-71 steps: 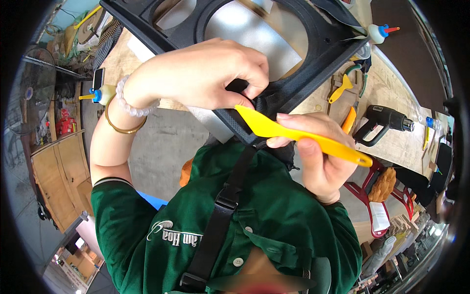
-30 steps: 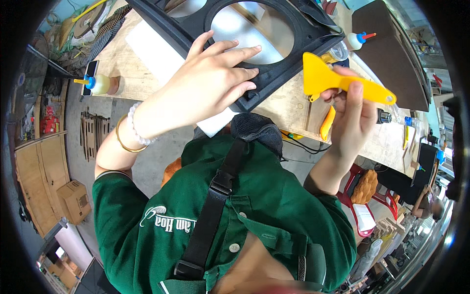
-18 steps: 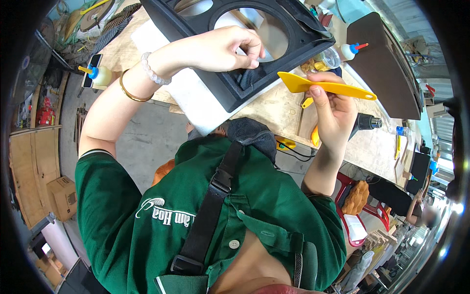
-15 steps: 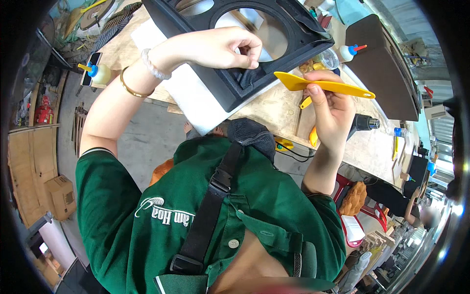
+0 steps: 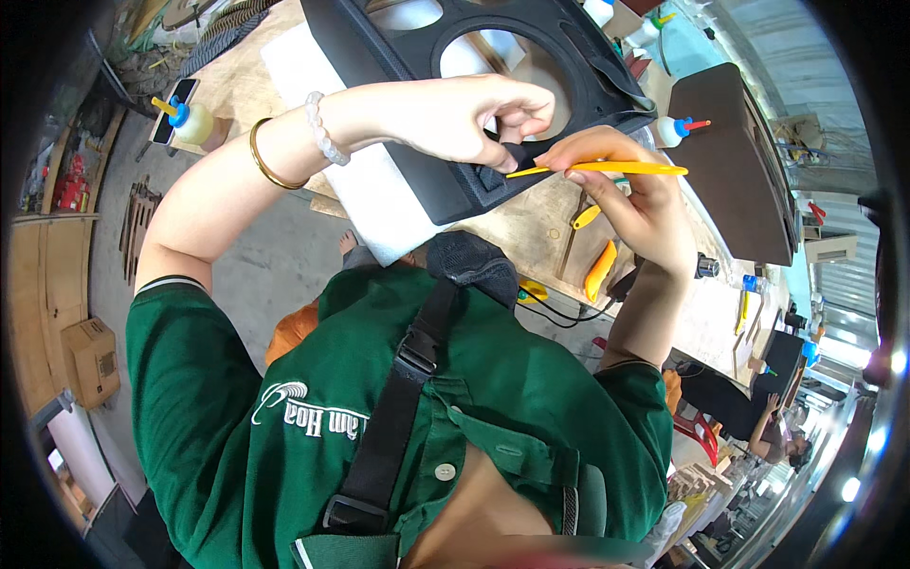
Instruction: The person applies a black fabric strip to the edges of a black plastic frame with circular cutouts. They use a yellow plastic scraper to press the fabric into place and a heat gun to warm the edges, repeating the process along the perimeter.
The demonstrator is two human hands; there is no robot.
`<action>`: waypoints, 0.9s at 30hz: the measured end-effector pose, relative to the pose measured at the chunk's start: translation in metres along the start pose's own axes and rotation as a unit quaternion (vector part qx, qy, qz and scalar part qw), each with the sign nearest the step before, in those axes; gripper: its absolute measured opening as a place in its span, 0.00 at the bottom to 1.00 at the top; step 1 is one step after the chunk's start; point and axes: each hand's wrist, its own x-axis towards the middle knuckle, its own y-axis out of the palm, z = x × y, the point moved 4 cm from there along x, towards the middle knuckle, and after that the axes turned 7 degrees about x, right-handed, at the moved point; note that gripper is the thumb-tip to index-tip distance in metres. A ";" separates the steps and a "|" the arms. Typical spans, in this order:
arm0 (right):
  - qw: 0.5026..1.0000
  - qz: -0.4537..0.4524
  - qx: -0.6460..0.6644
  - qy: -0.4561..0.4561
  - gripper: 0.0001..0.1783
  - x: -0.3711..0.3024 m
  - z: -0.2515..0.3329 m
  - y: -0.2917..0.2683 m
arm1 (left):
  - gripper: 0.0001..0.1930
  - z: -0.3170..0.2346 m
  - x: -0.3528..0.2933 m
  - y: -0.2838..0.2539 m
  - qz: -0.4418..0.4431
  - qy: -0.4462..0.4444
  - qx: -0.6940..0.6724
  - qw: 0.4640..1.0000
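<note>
Yellow scraper (image 5: 618, 168) has moved left to the black panel (image 5: 427, 182) near the left hand (image 5: 460, 116), can't tell what that grips; right hand (image 5: 642, 194) pinches the scraper, probably light, stiffish, best held mid-handle

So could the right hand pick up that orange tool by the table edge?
Probably not without letting go first: the orange tool lies uncovered nearby, but the right hand holds the yellow scraper.

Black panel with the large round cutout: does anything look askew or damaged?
Yes: on the black panel, the covering along the right edge looks loose, forming a flap rather than lying flat. No tear is visible.
</note>
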 end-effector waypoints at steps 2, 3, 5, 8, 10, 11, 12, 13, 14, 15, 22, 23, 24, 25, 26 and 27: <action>0.998 0.052 -0.033 -0.006 0.07 0.008 0.001 -0.001 | 0.11 0.004 -0.002 -0.008 -0.075 -0.028 0.034 0.996; 0.996 0.071 -0.042 -0.013 0.07 0.012 0.001 -0.002 | 0.09 0.008 -0.001 -0.022 -0.121 -0.049 0.007 0.991; 0.992 0.107 -0.064 -0.017 0.07 0.017 0.001 -0.003 | 0.09 0.012 -0.005 -0.042 -0.241 -0.091 -0.047 0.965; 0.993 0.104 -0.061 -0.012 0.07 0.021 0.000 -0.012 | 0.07 0.007 -0.008 -0.034 -0.164 -0.079 0.114 0.977; 0.996 0.081 -0.023 0.001 0.08 0.020 -0.002 -0.019 | 0.06 -0.004 -0.014 -0.022 -0.160 -0.030 0.299 0.940; 0.997 0.073 -0.031 0.011 0.08 0.020 -0.004 -0.022 | 0.08 -0.008 -0.016 -0.013 -0.128 -0.001 0.420 0.899; 0.997 0.069 -0.036 0.014 0.08 0.018 -0.005 -0.025 | 0.14 -0.004 -0.019 -0.008 -0.072 -0.061 0.382 0.919; 0.997 0.063 -0.039 0.009 0.09 0.017 -0.007 -0.027 | 0.15 -0.003 -0.020 -0.007 -0.059 -0.089 0.368 0.923; 0.997 0.068 -0.047 0.003 0.10 0.016 -0.008 -0.028 | 0.16 -0.005 -0.020 -0.007 -0.050 -0.095 0.365 0.925; 0.996 0.075 -0.050 0.000 0.10 0.015 -0.009 -0.028 | 0.16 -0.006 -0.019 -0.008 -0.040 -0.100 0.363 0.926; 0.995 0.085 -0.037 -0.031 0.11 0.008 -0.011 -0.025 | 0.16 -0.002 -0.008 -0.017 0.094 -0.192 0.244 0.946; 0.995 0.087 -0.037 -0.034 0.11 0.008 -0.011 -0.024 | 0.16 -0.003 -0.007 -0.019 0.094 -0.173 0.216 0.956; 0.995 0.090 -0.039 -0.037 0.11 0.008 -0.011 -0.023 | 0.15 -0.004 -0.004 -0.020 0.095 -0.155 0.132 0.974; 0.994 0.093 -0.040 -0.039 0.11 0.009 -0.010 -0.023 | 0.16 -0.004 -0.003 -0.020 0.098 -0.148 0.112 0.978; 0.994 0.093 -0.039 -0.040 0.11 0.009 -0.010 -0.022 | 0.16 -0.003 -0.002 -0.021 0.100 -0.141 0.092 0.981; 0.994 0.097 -0.040 -0.042 0.11 0.010 -0.010 -0.021 | 0.16 -0.002 -0.002 -0.021 0.107 -0.151 0.077 0.980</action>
